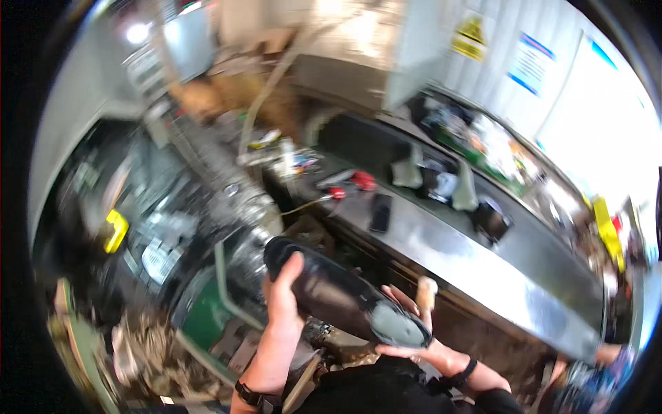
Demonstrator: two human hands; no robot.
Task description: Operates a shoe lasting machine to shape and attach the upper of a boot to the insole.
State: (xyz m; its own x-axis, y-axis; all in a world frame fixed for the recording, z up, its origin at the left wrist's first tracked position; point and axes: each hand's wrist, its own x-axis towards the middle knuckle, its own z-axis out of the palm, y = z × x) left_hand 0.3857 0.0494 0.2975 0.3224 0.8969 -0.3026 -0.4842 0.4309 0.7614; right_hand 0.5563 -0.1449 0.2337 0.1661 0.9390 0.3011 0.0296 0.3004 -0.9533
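Observation:
A long black object (338, 290) with rounded ends lies tilted between my hands, its right end lower and nearer to me. A pale grey oval area covers part of its right end. Blur hides its exact kind. My left hand (284, 295) is closed round the left end, thumb on top. My right hand (414, 338) cradles the right end from below, with fingers round its far side. A pale beige tip (427, 293), perhaps a covered finger, sticks up beside that hand.
A metal counter (476, 265) runs diagonally to the right, holding a black phone (380, 212) and red-handled tools (336, 192). Several pale and dark pieces (408, 169) lie behind. A green-bottomed bin (207, 310) and a heap of clear plastic (162, 255) are at left. Another person's arm (607, 354) shows lower right.

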